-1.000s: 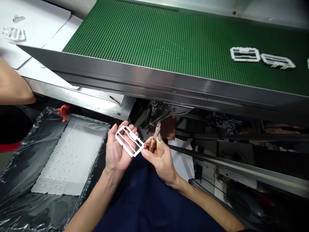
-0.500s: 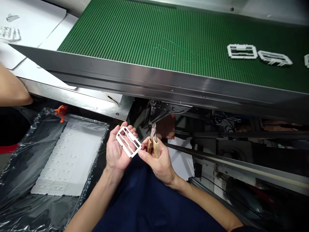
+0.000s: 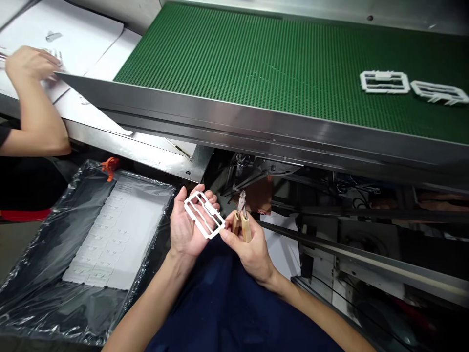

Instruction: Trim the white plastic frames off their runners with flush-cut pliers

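The person's left hand (image 3: 188, 230) is holding a flat white rectangular plastic frame (image 3: 204, 221) low in the near middle of the scene, over a dark blue lap (image 3: 227, 303) and below the conveyor. The frame is lying tilted across the upturned palm, apparently so that its open face is turning toward the eyes and the tool; the left fingers (image 3: 211, 197) are curling loosely behind its far edge, propping it rather than squeezing. The right hand (image 3: 251, 252) is gripping small tan-handled metal cutting pliers (image 3: 242, 222), tips pointing up and away, fingers (image 3: 227, 236) wrapping narrowly around the handles while the thumb is touching the frame's near right corner, seemingly steadying it. Left of the hands, a black tray lined with clear plastic film (image 3: 44, 254) is carrying rows of white parts (image 3: 110, 234). On the far right of the green studded conveyor belt (image 3: 238, 54), two more white frames (image 3: 384, 82) are lying. At far left, a co-worker's hand (image 3: 29, 61) is resting on a white worktop (image 3: 98, 29).
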{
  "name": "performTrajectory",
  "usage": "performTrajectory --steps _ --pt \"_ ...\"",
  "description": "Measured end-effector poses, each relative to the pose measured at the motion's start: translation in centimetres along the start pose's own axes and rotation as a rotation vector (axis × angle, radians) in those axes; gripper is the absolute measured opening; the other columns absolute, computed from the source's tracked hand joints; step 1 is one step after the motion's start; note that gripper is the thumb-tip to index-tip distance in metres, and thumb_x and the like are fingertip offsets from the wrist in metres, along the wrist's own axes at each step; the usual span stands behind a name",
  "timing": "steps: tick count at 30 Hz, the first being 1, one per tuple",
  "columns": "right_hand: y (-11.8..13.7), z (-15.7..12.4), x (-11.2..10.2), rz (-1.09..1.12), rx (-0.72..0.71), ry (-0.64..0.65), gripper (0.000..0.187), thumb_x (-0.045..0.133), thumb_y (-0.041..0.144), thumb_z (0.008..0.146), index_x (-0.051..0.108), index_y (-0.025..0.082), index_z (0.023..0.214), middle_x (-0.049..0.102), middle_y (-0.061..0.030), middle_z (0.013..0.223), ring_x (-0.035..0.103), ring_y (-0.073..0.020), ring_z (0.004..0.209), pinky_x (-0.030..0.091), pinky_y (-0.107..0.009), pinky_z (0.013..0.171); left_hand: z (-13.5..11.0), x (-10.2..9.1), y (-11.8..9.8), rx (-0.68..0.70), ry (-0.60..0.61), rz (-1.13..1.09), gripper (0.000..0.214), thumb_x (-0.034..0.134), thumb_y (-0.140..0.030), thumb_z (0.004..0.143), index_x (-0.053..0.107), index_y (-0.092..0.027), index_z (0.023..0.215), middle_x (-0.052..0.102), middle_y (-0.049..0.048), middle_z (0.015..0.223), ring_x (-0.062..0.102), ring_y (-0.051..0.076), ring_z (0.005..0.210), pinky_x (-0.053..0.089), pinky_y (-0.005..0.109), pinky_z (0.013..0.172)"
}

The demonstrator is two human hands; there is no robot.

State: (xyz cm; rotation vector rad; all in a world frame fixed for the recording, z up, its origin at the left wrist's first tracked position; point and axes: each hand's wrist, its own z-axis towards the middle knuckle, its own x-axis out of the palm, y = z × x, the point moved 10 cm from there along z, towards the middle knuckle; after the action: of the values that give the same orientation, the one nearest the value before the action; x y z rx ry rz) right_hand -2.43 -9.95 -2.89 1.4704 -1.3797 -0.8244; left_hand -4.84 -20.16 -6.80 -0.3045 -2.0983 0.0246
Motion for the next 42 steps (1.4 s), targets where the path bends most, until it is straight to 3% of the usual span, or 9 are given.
performTrajectory --steps 11,17,20,23,27,30,34,42 --pt "-0.9 -0.1 -0.5 -0.099 0.015 -0.011 0.016 0.061 0.028 0.078 0.050 0.019 0.085 0.049 0.0019 0.076 0.047 -0.0106 0.068 0.041 -0.025 0.065 -0.4 0.3 -0.1 0.020 0.022 0.071 0.036 0.038 -0.040 0.090 0.062 -0.014 0.087 0.058 0.0055 0.080 0.057 0.015 0.077 0.050 0.026 0.071" --pt "0.1 -0.4 -0.9 -0.356 -0.071 -0.098 0.040 0.073 0.034 0.066 0.054 0.022 0.100 0.058 -0.0016 0.090 0.054 -0.0166 0.083 0.044 -0.031 0.079 -0.7 0.2 0.2 0.045 -0.048 0.145 0.033 0.042 -0.041 0.090 0.060 -0.015 0.082 0.059 0.0036 0.078 0.059 0.015 0.074 0.051 0.026 0.069" --pt "-0.3 -0.1 -0.7 -0.378 -0.032 -0.077 0.039 0.074 0.036 0.065 0.056 0.022 0.097 0.061 -0.0018 0.091 0.055 -0.0167 0.082 0.045 -0.031 0.078 -0.7 0.2 0.5 0.041 -0.091 0.201 0.033 0.047 -0.045 0.088 0.057 -0.016 0.075 0.059 0.0006 0.075 0.058 0.012 0.064 0.051 0.023 0.059" --pt "-1.4 0.6 -0.9 -0.119 0.057 -0.026 0.031 0.072 0.035 0.069 0.057 0.019 0.092 0.062 -0.0019 0.089 0.057 -0.0146 0.078 0.045 -0.028 0.072 -0.5 0.5 0.2 0.052 -0.068 0.285 0.035 0.049 -0.049 0.085 0.058 -0.015 0.076 0.061 0.0030 0.077 0.059 0.013 0.067 0.052 0.024 0.062" --pt "-4.2 1.0 -0.9 0.419 0.321 0.012 0.026 0.066 0.039 0.075 0.056 0.020 0.089 0.061 -0.0009 0.081 0.059 -0.0130 0.068 0.042 -0.023 0.056 -0.3 1.0 -0.9 0.115 -0.012 0.531 0.014 0.061 -0.026 0.081 0.060 -0.012 0.085 0.065 0.0071 0.082 0.063 0.015 0.074 0.052 0.022 0.066" --pt "-5.6 0.7 0.1 0.658 0.501 0.078 0.026 0.059 0.043 0.080 0.057 0.019 0.089 0.063 -0.0021 0.078 0.058 -0.0128 0.064 0.042 -0.023 0.053 -0.3 0.9 -1.6 0.169 -0.045 0.635 0.016 0.067 -0.023 0.076 0.062 -0.012 0.087 0.067 0.0081 0.083 0.065 0.016 0.073 0.053 0.022 0.065" --pt "-6.1 0.2 1.1 0.795 0.596 0.125 0.028 0.053 0.045 0.084 0.057 0.017 0.084 0.063 -0.0034 0.077 0.058 -0.0122 0.064 0.042 -0.023 0.055 -0.1 0.4 -1.7 0.163 -0.088 0.657 0.020 0.069 -0.025 0.074 0.063 -0.011 0.087 0.069 0.0105 0.084 0.067 0.018 0.074 0.055 0.023 0.065" --pt "-6.6 0.1 1.5 0.870 0.648 0.136 0.030 0.050 0.044 0.085 0.057 0.015 0.081 0.063 -0.0057 0.077 0.058 -0.0121 0.064 0.042 -0.023 0.056 0.4 -0.4 -1.5 0.138 -0.120 0.688 0.017 0.066 -0.024 0.076 0.061 -0.011 0.086 0.068 0.0102 0.084 0.066 0.018 0.077 0.054 0.022 0.066"
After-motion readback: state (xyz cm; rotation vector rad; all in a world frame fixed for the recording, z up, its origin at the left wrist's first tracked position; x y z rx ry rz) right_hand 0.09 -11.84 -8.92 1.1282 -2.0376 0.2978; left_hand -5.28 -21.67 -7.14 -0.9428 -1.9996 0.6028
